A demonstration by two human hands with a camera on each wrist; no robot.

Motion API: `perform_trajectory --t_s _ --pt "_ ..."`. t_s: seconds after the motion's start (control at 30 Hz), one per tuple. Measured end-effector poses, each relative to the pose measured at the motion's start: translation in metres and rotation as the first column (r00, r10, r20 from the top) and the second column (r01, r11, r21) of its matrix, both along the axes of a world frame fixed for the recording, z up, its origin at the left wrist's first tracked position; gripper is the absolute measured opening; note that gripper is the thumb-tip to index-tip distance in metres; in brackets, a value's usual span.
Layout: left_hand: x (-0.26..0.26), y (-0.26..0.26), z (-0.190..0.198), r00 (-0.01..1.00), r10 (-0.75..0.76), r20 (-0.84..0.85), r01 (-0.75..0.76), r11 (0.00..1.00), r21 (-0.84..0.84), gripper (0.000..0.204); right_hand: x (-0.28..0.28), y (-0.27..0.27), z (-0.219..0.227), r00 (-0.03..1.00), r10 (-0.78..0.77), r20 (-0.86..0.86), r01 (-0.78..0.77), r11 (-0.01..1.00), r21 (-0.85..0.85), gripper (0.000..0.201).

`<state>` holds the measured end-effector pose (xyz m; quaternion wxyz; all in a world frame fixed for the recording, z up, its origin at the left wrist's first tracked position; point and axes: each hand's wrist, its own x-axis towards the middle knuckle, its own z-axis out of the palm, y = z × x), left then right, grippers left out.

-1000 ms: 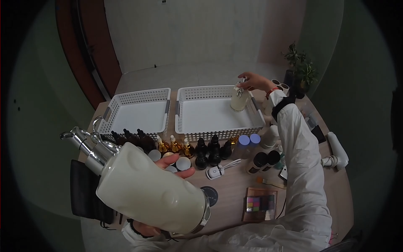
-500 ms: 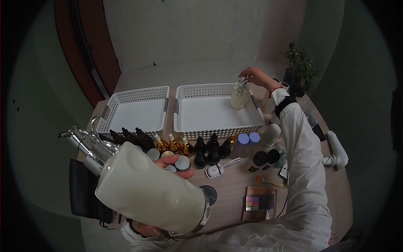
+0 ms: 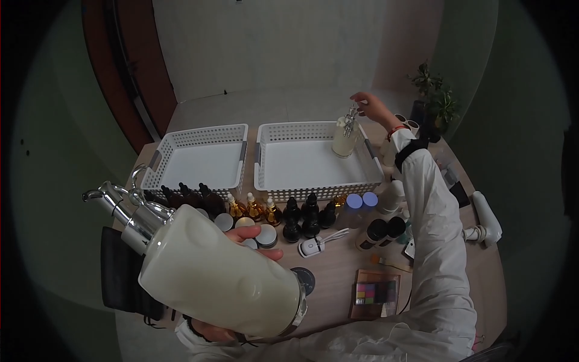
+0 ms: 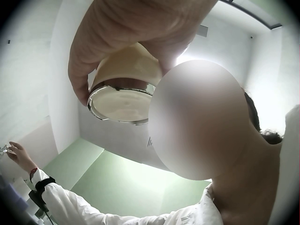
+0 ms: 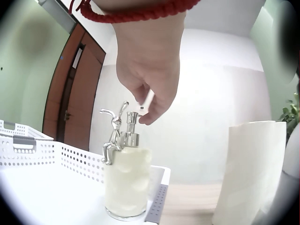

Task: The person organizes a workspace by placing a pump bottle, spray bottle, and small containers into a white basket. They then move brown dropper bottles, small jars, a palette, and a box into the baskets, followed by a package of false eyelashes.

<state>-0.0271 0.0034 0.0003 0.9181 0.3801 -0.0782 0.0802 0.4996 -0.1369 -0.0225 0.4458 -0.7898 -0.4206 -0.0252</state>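
Observation:
My left hand (image 4: 140,23) grips a cream-coloured pump bottle (image 3: 220,274) with a shiny silver pump head. It is tilted close to the head camera, its pump toward the upper left. In the left wrist view its silver-rimmed base shows between fingers and thumb. A second cream pump bottle (image 5: 127,180), with a silver rabbit figure beside its pump, stands upright inside the right white basket (image 3: 295,163), at its right end. Just above and right of that pump is my right hand (image 3: 377,110), fingers loosely bent, fingertips right by the nozzle.
Left of that basket stands another white basket (image 3: 202,169). Dropper bottles (image 3: 253,208), black bottles (image 3: 310,223), jars (image 3: 265,236) and an eyelash curler (image 3: 312,246) crowd the table before them. A makeup palette (image 3: 375,294) lies nearer; a hair dryer (image 3: 484,218) lies right.
My right hand has come off the smaller bottle's pump and moved slightly up and right. That bottle now stands upright in the basket. The left hand keeps its hold on the near bottle.

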Motion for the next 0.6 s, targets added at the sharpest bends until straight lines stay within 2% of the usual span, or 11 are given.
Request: perform_trajectory --t_s 0.07,0.1,0.13,0.2,0.27,0.3,0.33,0.4,0.47,0.5,0.6 --pt "0.003 0.006 -0.004 1.000 -0.011 0.022 0.012 1.000 -0.029 0.080 -0.006 0.004 0.009 0.933 -0.339 -0.117 0.320 0.935 -0.154 0.035" --pt "0.005 0.011 -0.007 0.999 -0.016 0.030 0.017 0.999 -0.039 0.081 -0.013 0.005 0.014 0.932 -0.342 -0.116 0.323 0.934 -0.155 0.035" --pt "0.009 0.033 -0.014 0.959 -0.283 0.025 0.278 0.918 -0.284 0.086 -0.019 0.007 0.018 0.930 -0.325 -0.170 0.274 0.924 -0.266 0.049" --pt "0.013 0.043 -0.013 0.849 -0.522 0.085 0.488 0.712 -0.504 0.092 -0.034 0.012 0.021 0.922 -0.313 -0.228 0.215 0.903 -0.371 0.064" --pt "0.011 0.035 -0.011 0.826 -0.561 0.055 0.445 0.588 -0.676 0.102 -0.046 0.015 0.017 0.954 -0.298 -0.033 0.245 0.838 -0.489 0.071" --pt "0.010 0.028 -0.012 0.817 -0.575 0.046 0.422 0.541 -0.727 0.106 -0.043 0.016 0.014 0.954 -0.298 -0.034 0.245 0.838 -0.488 0.071" --pt "0.011 0.023 -0.011 0.827 -0.560 0.046 0.415 0.553 -0.723 0.107 -0.038 0.018 0.008 0.952 -0.306 0.001 0.274 0.851 -0.448 0.070" --pt "0.011 0.019 -0.008 0.885 -0.464 0.044 0.394 0.694 -0.602 0.108 -0.016 0.020 -0.008 0.949 -0.312 0.037 0.300 0.865 -0.403 0.069" --pt "0.010 0.013 -0.006 0.954 -0.298 0.037 0.291 0.889 -0.353 0.110 0.003 0.019 -0.020 0.933 -0.237 0.271 0.323 0.882 -0.344 0.063" --pt "0.008 0.009 -0.004 0.980 -0.198 0.037 0.201 0.957 -0.211 0.110 -0.001 0.018 -0.018 0.933 -0.236 0.272 0.323 0.882 -0.343 0.063" --pt "0.006 0.000 -0.005 0.996 0.036 0.082 -0.038 0.999 0.023 0.112 -0.007 0.012 -0.016 0.908 -0.245 0.340 0.345 0.898 -0.275 0.053"
